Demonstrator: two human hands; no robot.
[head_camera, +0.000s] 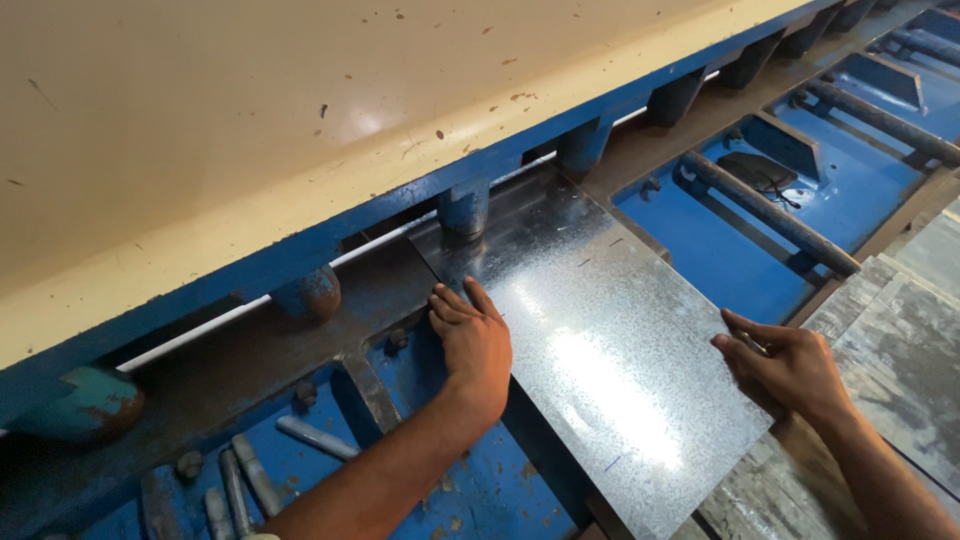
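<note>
A shiny galvanised metal sheet (600, 350) lies flat on the blue machine bed (720, 250), its far end pushed under the row of blue hold-down feet (465, 208). My left hand (472, 345) rests on the sheet's left edge, fingers pressed together against the metal. My right hand (785, 365) grips the sheet's right edge near its near corner, thumb on top. Thin pen marks show on the sheet's surface.
A large cream-coloured machine guard (300, 110) overhangs the back. Rusty support bars (770, 215) cross the blue bed at right. Several bolts (250, 470) lie in a recess at lower left. More grey sheets (900, 340) are stacked at right.
</note>
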